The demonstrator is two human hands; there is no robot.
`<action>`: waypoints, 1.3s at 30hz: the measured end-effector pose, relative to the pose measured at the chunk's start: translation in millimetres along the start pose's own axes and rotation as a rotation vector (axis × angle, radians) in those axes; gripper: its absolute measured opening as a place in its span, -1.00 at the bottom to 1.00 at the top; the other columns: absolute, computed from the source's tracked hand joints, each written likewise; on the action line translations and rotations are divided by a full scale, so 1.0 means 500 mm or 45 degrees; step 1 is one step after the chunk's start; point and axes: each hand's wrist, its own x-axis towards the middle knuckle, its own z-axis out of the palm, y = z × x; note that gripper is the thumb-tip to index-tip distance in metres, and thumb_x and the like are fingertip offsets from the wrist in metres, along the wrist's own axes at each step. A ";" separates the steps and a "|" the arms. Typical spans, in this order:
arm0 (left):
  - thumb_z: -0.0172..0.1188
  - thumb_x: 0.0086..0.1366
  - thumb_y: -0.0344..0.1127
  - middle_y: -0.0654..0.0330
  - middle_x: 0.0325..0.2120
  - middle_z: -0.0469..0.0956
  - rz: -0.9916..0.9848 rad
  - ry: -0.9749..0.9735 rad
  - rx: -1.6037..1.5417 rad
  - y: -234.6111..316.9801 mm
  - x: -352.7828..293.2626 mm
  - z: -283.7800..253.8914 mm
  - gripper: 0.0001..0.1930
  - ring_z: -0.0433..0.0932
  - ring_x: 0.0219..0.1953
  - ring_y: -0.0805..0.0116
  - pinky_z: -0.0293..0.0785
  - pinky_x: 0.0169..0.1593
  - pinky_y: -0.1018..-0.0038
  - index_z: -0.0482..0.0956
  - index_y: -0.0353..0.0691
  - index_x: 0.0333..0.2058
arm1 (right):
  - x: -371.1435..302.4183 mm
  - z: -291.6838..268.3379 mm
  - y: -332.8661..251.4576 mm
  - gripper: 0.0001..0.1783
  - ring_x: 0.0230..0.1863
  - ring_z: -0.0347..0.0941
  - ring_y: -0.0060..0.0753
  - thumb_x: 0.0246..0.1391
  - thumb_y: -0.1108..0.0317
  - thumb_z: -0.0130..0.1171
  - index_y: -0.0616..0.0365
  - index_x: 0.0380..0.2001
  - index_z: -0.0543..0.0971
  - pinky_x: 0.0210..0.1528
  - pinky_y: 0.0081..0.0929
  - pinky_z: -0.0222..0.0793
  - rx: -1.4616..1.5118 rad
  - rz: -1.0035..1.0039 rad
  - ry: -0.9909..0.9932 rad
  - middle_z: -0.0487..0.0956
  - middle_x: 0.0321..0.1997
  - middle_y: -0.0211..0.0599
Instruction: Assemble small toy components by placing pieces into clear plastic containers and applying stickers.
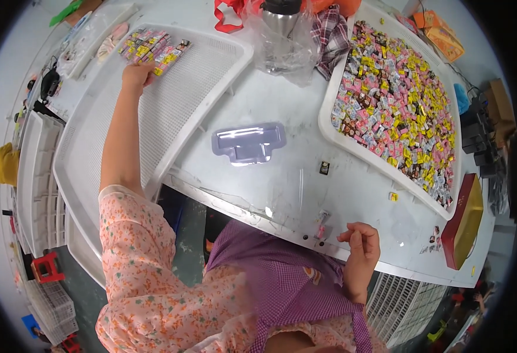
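Note:
My left arm stretches to the far end of a white mesh tray (170, 94). There my left hand (138, 76) is closed at the near edge of a pack of small wrapped candies (152, 48), lined up in tight rows of pink, yellow and dark wrappers. Its fingertips are partly hidden. Above the table's front edge, my right hand (361, 244) has its fingers loosely bent and thumb apart, with nothing seen in it. A clear plastic tray insert (249, 143) with a stepped outline lies on the table between the two hands.
A deep white tray (382, 170) full of loose wrapped candies (394, 100) stands at the right. Single candies (325, 168) lie on the table. At the back are a steel flask (281, 26) in plastic and a plaid cloth (331, 41). A red-and-gold box (464, 226) stands far right.

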 end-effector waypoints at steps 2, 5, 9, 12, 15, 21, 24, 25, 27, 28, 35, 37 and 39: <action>0.30 0.11 -0.07 0.19 -0.63 0.53 0.071 0.206 0.280 -0.018 0.015 0.012 -0.66 0.45 -0.69 0.42 0.39 -0.60 0.50 0.60 -0.29 -0.43 | 0.001 -0.004 -0.004 -0.87 -0.31 0.42 -0.52 0.25 0.45 -0.05 0.27 -0.21 0.43 -0.13 -0.52 0.36 -0.027 -0.006 0.008 0.48 -0.26 -0.31; 0.21 0.12 0.14 0.12 -0.55 0.59 0.235 0.276 0.622 -0.024 0.013 -0.025 -0.46 0.56 -0.58 0.34 0.50 -0.53 0.47 0.61 -0.30 -0.25 | 0.001 -0.021 -0.016 -0.88 -0.31 0.42 -0.52 0.24 0.50 -0.07 0.27 -0.21 0.43 -0.13 -0.54 0.35 -0.075 -0.064 0.037 0.48 -0.24 -0.29; 0.20 0.19 0.01 0.27 -0.44 0.56 0.464 0.138 0.525 0.102 -0.178 0.005 -0.57 0.49 -0.42 0.55 0.41 -0.43 0.60 0.58 -0.25 -0.15 | 0.015 -0.056 -0.027 -0.88 -0.30 0.41 -0.54 0.22 0.53 -0.07 0.27 -0.21 0.43 -0.14 -0.58 0.34 -0.146 -0.146 0.178 0.49 -0.21 -0.27; 0.18 0.25 -0.14 0.30 -0.34 0.58 0.646 -0.104 0.454 0.151 -0.300 0.084 -0.70 0.48 -0.35 0.57 0.42 -0.37 0.59 0.58 -0.22 -0.16 | 0.055 -0.095 -0.017 -0.85 -0.28 0.41 -0.55 0.19 0.52 -0.01 0.27 -0.17 0.43 -0.15 -0.59 0.34 -0.299 -0.335 0.320 0.50 -0.19 -0.28; 0.22 0.24 -0.27 0.34 -0.29 0.54 0.850 -0.407 0.285 0.184 -0.429 0.180 -0.76 0.44 -0.35 0.55 0.41 -0.30 0.58 0.57 -0.21 -0.14 | 0.140 -0.114 -0.039 -0.78 -0.29 0.40 -0.56 0.14 0.49 0.10 0.27 -0.13 0.45 -0.16 -0.60 0.34 -0.495 -0.640 0.360 0.49 -0.23 -0.32; 0.27 0.12 -0.25 0.16 -0.12 0.50 1.113 -0.788 0.640 0.220 -0.550 0.340 -0.64 0.43 -0.09 0.24 0.40 -0.12 0.37 0.53 -0.17 -0.09 | 0.272 -0.111 -0.101 -0.74 -0.27 0.45 -0.08 0.05 0.35 0.21 0.27 -0.21 0.54 -0.16 -0.32 0.38 -1.180 -0.911 0.166 0.54 -0.27 -0.08; 0.28 0.10 -0.13 0.15 -0.01 0.44 1.150 -0.720 1.185 0.156 -0.540 0.344 -0.50 0.35 0.05 0.09 0.29 0.02 0.14 0.47 -0.04 0.04 | 0.307 -0.111 -0.083 -0.73 -0.27 0.40 -0.18 0.07 0.28 0.19 0.29 -0.27 0.55 -0.20 -0.36 0.31 -1.195 -0.753 0.040 0.53 -0.30 -0.15; 0.28 0.10 -0.13 0.15 -0.01 0.44 1.142 -0.734 1.195 0.144 -0.541 0.337 -0.50 0.35 0.05 0.09 0.29 0.02 0.14 0.47 -0.04 0.04 | 0.319 -0.114 -0.078 -0.75 -0.27 0.40 -0.19 0.08 0.29 0.18 0.30 -0.31 0.55 -0.22 -0.36 0.30 -1.221 -0.725 -0.034 0.53 -0.31 -0.15; 0.28 0.08 -0.06 0.16 0.06 0.39 1.011 -0.617 1.322 0.116 -0.554 0.310 -0.39 0.31 0.09 0.08 0.13 0.13 0.06 0.38 0.13 0.15 | 0.340 -0.126 -0.070 -0.76 -0.31 0.39 -0.26 0.07 0.29 0.19 0.29 -0.34 0.55 -0.26 -0.40 0.30 -1.189 -0.708 -0.094 0.52 -0.35 -0.18; 0.30 0.05 -0.03 0.16 0.10 0.36 0.978 -0.632 1.281 0.103 -0.553 0.300 -0.33 0.31 0.09 0.09 0.10 0.15 0.11 0.33 0.25 0.19 | 0.346 -0.131 -0.071 -0.77 -0.35 0.38 -0.33 0.07 0.29 0.19 0.29 -0.38 0.55 -0.29 -0.43 0.29 -1.166 -0.719 -0.146 0.51 -0.40 -0.21; 0.35 0.01 -0.11 0.13 0.01 0.45 1.140 -0.490 0.906 0.054 -0.532 0.338 -0.33 0.33 0.04 0.12 0.12 0.11 0.20 0.39 0.01 0.15 | 0.388 -0.119 -0.101 -0.76 -0.50 0.22 -0.62 0.05 0.25 0.24 0.20 -0.34 0.50 -0.42 -0.59 0.19 -1.131 -0.419 -0.296 0.39 -0.57 -0.51; 0.33 0.02 -0.16 0.15 -0.07 0.50 1.203 -0.366 0.788 0.052 -0.511 0.346 -0.41 0.36 -0.01 0.14 0.13 0.11 0.22 0.46 -0.09 0.08 | 0.393 -0.123 -0.105 -0.80 -0.49 0.22 -0.66 0.05 0.29 0.23 0.19 -0.40 0.49 -0.42 -0.61 0.19 -1.156 -0.355 -0.343 0.39 -0.58 -0.53; 0.34 0.02 -0.16 0.19 -0.07 0.51 1.188 -0.377 0.630 0.059 -0.507 0.348 -0.46 0.37 -0.04 0.16 0.14 0.10 0.23 0.51 -0.07 0.03 | 0.404 -0.139 -0.094 -0.85 -0.50 0.22 -0.65 0.05 0.34 0.20 0.19 -0.43 0.48 -0.41 -0.61 0.20 -1.174 -0.380 -0.457 0.38 -0.59 -0.52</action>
